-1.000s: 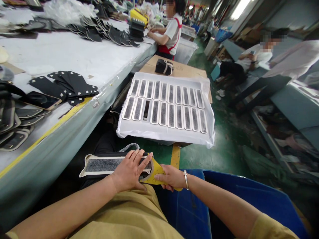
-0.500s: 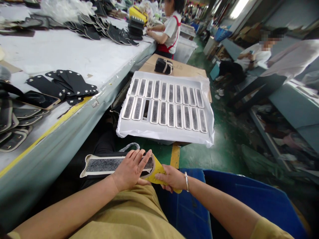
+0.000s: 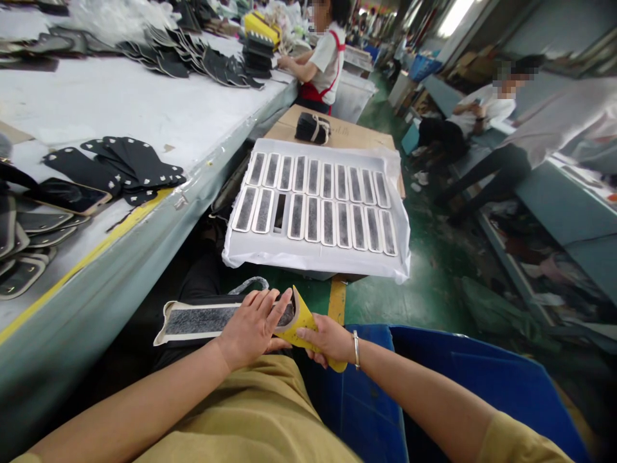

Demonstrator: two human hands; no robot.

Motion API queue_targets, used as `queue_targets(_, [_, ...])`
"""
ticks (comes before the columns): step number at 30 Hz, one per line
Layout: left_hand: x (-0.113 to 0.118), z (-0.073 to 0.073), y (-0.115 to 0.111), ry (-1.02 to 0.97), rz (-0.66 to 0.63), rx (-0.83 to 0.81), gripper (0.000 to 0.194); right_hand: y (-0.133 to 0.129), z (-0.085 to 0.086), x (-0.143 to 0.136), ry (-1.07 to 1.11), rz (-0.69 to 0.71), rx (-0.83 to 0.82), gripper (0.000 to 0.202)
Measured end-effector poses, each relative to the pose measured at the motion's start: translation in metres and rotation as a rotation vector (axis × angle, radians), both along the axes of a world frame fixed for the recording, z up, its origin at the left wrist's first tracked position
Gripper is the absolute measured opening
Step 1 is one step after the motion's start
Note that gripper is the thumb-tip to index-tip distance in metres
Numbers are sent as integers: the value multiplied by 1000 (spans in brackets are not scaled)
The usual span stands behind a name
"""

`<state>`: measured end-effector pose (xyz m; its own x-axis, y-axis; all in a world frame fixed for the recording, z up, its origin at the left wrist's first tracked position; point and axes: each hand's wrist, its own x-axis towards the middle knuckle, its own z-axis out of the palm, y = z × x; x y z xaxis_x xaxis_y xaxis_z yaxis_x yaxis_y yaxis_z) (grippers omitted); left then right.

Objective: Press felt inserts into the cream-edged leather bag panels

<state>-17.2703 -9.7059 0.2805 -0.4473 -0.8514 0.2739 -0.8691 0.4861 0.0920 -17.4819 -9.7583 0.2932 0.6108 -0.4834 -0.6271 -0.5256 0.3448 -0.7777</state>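
A long padded piece point(image 3: 200, 319), dark grey on top with a white border, lies across my lap. My left hand point(image 3: 254, 321) lies over its right part, fingers stretched across the top and the thumb at the near edge, holding it. My right hand point(image 3: 325, 339) is closed around a curved yellow sheet-like tool point(image 3: 299, 319), whose wide upper end cups the piece's right end beside my left fingertips. How far that end reaches inside the yellow tool is hidden.
Ahead, a white-lined tray point(image 3: 308, 254) holds two rows of similar bordered strips, with one dark gap. A tied black bundle point(image 3: 312, 127) sits behind on cardboard. Left is a worktable point(image 3: 144, 103) with black pieces point(image 3: 130, 164); right, a blue bin point(image 3: 482, 379). Other people work farther off.
The yellow tool has tilted more upright at the padded piece's end, and its rim shows a sharper point. My right hand has shifted slightly left; my left hand stays on the piece.
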Motion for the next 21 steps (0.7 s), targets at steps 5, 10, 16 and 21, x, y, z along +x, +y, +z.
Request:
queue_targets(5, [-3,3,0,12,37,-9,107,5,5,13,14,-91,-96,35])
queue_targets(10, [-6,6,4,16,57,-42,110,20,13,0,-17,-319,-315,37])
queue_targets(16, [-11,13,5,-39,145,75,104,39,32,-3,-478,-910,-487,25])
queue_targets(21, [-2,11,-1,10,115,166,96,40,27,44,-806,-1212,-179,21])
